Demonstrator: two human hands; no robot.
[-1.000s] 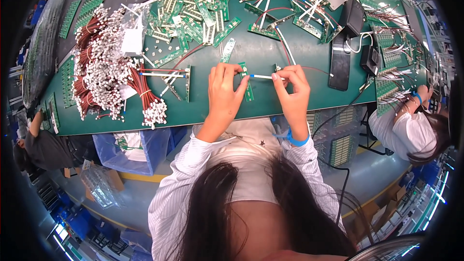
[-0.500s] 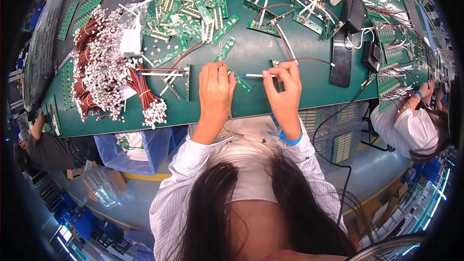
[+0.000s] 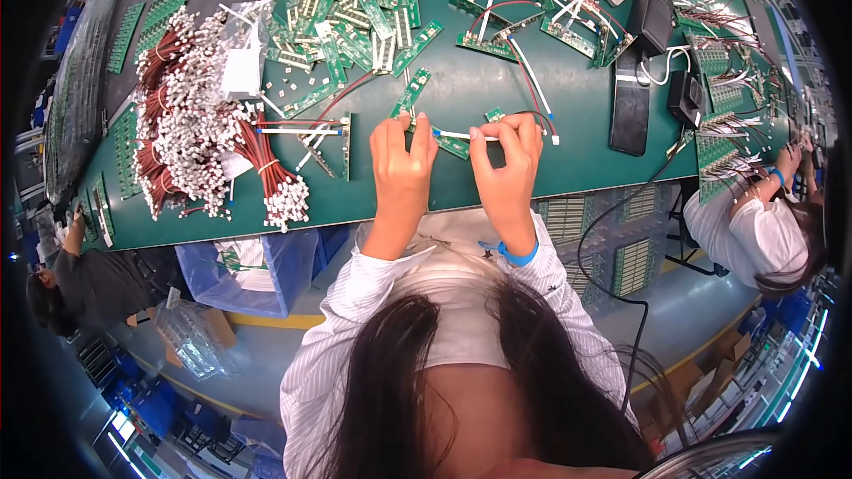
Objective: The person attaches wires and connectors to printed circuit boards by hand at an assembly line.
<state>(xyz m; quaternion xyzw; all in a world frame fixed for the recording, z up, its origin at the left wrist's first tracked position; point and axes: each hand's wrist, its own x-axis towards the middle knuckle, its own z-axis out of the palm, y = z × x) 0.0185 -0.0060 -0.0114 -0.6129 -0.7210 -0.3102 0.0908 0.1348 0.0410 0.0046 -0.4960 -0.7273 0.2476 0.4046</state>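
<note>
My left hand (image 3: 402, 158) is closed on a narrow green circuit board (image 3: 412, 92), whose far end sticks out beyond the fingertips. Close to its fingertips a second green board (image 3: 454, 147) slants out to the right; whether the two pieces join is hidden. Between thumb and fingers, my right hand (image 3: 510, 153) pinches a white flat cable (image 3: 463, 135). The cable's blue-tipped left end reaches the left fingertips, and I cannot tell whether it sits in a connector. Just beyond the right fingers lie a small green board piece (image 3: 494, 113) and a red wire with a white plug (image 3: 556, 139).
On the left lie bundled red wires with white plugs (image 3: 191, 115) and a wired board (image 3: 346, 146). A heap of green boards (image 3: 355, 18) lies at the back, wired boards (image 3: 497, 44) beside it. To the right are a black phone (image 3: 630, 106) and black adapters (image 3: 652, 22). Co-workers sit at both sides.
My right hand has moved left with the white flat cable, bringing its blue tip to my left fingertips. The red wire and another flat cable beyond my right hand now show more fully.
</note>
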